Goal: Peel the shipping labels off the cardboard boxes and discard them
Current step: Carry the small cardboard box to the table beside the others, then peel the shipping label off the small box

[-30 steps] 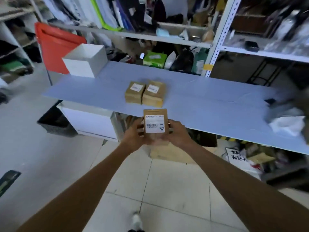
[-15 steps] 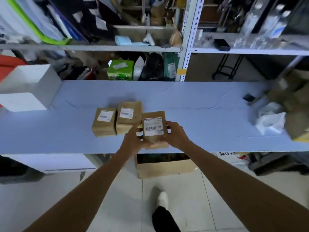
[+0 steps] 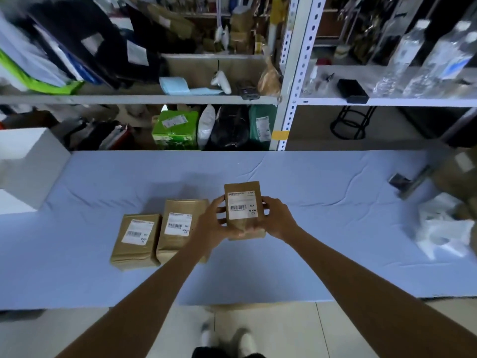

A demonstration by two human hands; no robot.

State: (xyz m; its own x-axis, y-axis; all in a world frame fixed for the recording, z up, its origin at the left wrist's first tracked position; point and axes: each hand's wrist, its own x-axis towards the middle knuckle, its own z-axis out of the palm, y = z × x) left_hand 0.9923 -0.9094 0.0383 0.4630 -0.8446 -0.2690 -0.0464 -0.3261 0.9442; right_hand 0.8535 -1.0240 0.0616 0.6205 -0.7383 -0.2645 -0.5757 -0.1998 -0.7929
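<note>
Three cardboard boxes, each w/ a white shipping label on its face. Far left: a white bin (image 3: 25,166) on the blue-covered table (image 3: 309,254). Next, left box (image 3: 135,241) & middle box (image 3: 180,228) lie flat, side by side & touching. Left hand (image 3: 211,228) grips the third box (image 3: 244,228) by its left edge, fingers curled round it. Its label (image 3: 241,204) faces the cam. Right hand (image 3: 277,218) clamps the right edge. Can't tell if the box touches the table. Far right: blurred white wrapping (image 3: 444,233).

Brown cardboard boxes (image 3: 135,241) bear white labels (image 3: 241,204) with black barcodes, on a pale blue tablecloth (image 3: 322,228).
</note>
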